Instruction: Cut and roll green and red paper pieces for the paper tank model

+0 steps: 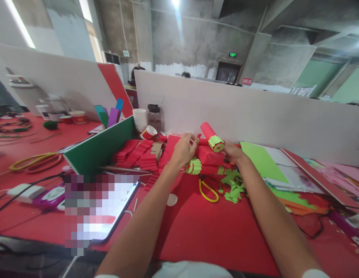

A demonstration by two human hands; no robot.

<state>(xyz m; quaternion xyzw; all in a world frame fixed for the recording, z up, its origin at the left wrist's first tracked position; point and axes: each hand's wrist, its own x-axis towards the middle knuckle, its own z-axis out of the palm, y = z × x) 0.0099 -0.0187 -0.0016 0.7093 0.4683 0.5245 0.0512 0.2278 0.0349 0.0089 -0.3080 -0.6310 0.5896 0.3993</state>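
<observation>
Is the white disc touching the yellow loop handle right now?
Apart: the head view shows bare red tabletop between the white disc and the yellow loop handle.

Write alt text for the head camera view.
Two bare hands, left and right, work at a red paper craft with green-trimmed rolls, on a red table. Yellow-handled scissors and green paper scraps lie just in front; a tablet sits to the left, and a green sheet to the right.
</observation>
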